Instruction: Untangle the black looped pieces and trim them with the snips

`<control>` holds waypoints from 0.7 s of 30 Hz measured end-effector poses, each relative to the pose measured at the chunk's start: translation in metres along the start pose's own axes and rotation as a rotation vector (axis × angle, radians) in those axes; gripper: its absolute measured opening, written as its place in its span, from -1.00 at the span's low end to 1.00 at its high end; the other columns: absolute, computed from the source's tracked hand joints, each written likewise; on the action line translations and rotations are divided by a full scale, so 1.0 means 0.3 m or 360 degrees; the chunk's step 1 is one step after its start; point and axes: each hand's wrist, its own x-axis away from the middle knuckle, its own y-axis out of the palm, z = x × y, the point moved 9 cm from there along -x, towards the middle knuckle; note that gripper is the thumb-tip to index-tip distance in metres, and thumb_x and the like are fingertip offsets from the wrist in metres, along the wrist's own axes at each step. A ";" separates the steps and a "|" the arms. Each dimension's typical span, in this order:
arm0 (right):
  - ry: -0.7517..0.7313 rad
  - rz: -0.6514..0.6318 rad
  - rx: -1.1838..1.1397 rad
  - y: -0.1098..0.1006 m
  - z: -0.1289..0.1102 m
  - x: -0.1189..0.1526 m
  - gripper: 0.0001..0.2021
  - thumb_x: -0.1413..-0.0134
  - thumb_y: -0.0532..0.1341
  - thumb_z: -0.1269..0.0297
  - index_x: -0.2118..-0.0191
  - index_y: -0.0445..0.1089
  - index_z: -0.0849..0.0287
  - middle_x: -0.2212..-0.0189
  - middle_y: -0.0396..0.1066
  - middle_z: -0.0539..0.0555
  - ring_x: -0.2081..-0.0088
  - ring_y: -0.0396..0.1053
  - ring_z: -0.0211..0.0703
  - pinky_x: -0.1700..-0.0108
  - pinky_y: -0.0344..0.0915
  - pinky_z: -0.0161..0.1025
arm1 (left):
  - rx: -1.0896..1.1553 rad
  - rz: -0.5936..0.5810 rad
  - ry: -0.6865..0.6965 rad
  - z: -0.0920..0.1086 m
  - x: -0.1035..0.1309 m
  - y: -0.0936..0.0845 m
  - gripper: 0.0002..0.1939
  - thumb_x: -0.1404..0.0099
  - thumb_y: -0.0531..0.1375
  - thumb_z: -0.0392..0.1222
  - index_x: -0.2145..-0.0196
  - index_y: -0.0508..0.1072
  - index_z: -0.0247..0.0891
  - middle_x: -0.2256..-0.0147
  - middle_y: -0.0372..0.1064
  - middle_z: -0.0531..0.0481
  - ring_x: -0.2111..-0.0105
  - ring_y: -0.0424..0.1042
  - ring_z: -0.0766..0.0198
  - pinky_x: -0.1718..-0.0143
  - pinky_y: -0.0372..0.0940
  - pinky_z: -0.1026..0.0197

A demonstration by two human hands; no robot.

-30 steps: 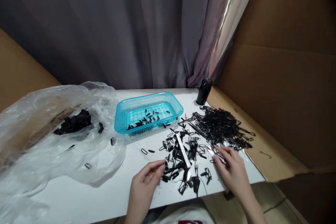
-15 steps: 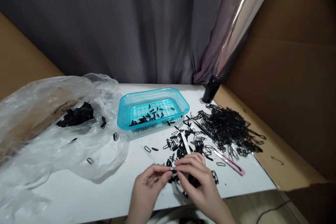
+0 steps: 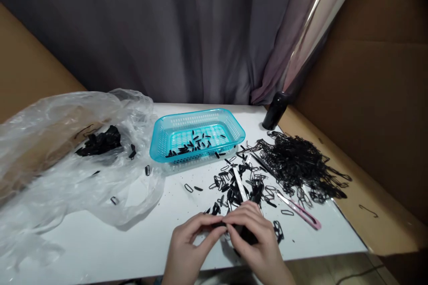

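Note:
Low over the table's front edge, my left hand (image 3: 192, 242) and my right hand (image 3: 256, 236) meet fingertip to fingertip. Between them both pinch a small black oblong piece (image 3: 219, 225), mostly covered by the fingers. Just beyond lies a scatter of small black pieces and thin loops (image 3: 230, 191). A narrow pale strip (image 3: 239, 183) runs from this scatter to behind my right hand; whether that hand touches it, I cannot tell. Something dark shows under my right palm, too hidden to name.
A blue plastic basket (image 3: 155, 142) holds several black pieces. To its right sit a tangled black heap (image 3: 297, 164), a pink-handled cutter (image 3: 306, 216) and a black cylinder (image 3: 274, 111). A clear plastic bag (image 3: 133, 205) spreads leftward. Cardboard walls (image 3: 377, 111) flank the white table.
The view has shifted slightly. My fingertips have drawn closer together around the black piece, which shows less now. The basket and heap appear unmoved on the table.

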 end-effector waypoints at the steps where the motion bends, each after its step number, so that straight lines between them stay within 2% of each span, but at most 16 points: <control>1: 0.0013 -0.0014 -0.0007 0.002 0.003 0.001 -0.74 -0.24 0.20 0.53 0.11 0.40 -0.05 0.27 0.53 -0.07 0.23 0.43 -0.14 0.06 0.20 -0.07 | 0.0002 0.0021 0.0013 0.001 0.001 -0.005 -0.93 -0.06 0.39 -0.30 0.45 0.67 -0.15 0.46 0.62 0.01 0.46 0.60 0.26 0.39 0.45 0.44; 8: -0.0029 -0.0102 0.0087 0.012 0.004 0.003 -0.79 -0.29 0.19 0.50 0.10 0.37 -0.01 0.26 0.53 -0.04 0.24 0.42 -0.14 0.06 0.19 -0.08 | 0.0045 -0.0011 0.0044 -0.005 -0.001 -0.006 -0.93 -0.08 0.41 -0.30 0.48 0.66 -0.14 0.46 0.62 0.02 0.44 0.59 0.25 0.37 0.46 0.41; 12: -0.0155 -0.0003 0.0242 0.000 -0.024 0.013 -0.78 -0.24 0.20 0.54 0.11 0.35 0.06 0.28 0.51 -0.01 0.27 0.41 -0.14 0.11 0.19 -0.09 | 0.0000 -0.0055 0.0103 0.002 0.004 0.003 -0.91 -0.09 0.41 -0.32 0.48 0.65 -0.15 0.45 0.61 0.01 0.41 0.58 0.24 0.32 0.45 0.37; 16: -0.0217 0.0088 0.0322 -0.006 -0.041 0.021 -0.79 -0.21 0.21 0.55 0.12 0.35 0.11 0.30 0.51 0.01 0.29 0.41 -0.13 0.15 0.19 -0.09 | -0.0060 -0.0086 0.0186 0.020 0.009 0.009 -0.92 -0.10 0.39 -0.33 0.48 0.63 -0.18 0.47 0.56 0.01 0.43 0.53 0.27 0.36 0.41 0.36; 21: -0.0187 0.0198 0.0361 -0.017 -0.043 0.022 -0.80 -0.21 0.21 0.55 0.15 0.37 0.10 0.32 0.52 -0.01 0.31 0.41 -0.13 0.13 0.17 -0.07 | -0.0068 -0.0140 0.0095 0.006 0.007 0.018 -0.94 -0.16 0.35 -0.28 0.47 0.57 -0.22 0.46 0.51 0.01 0.41 0.50 0.26 0.36 0.36 0.34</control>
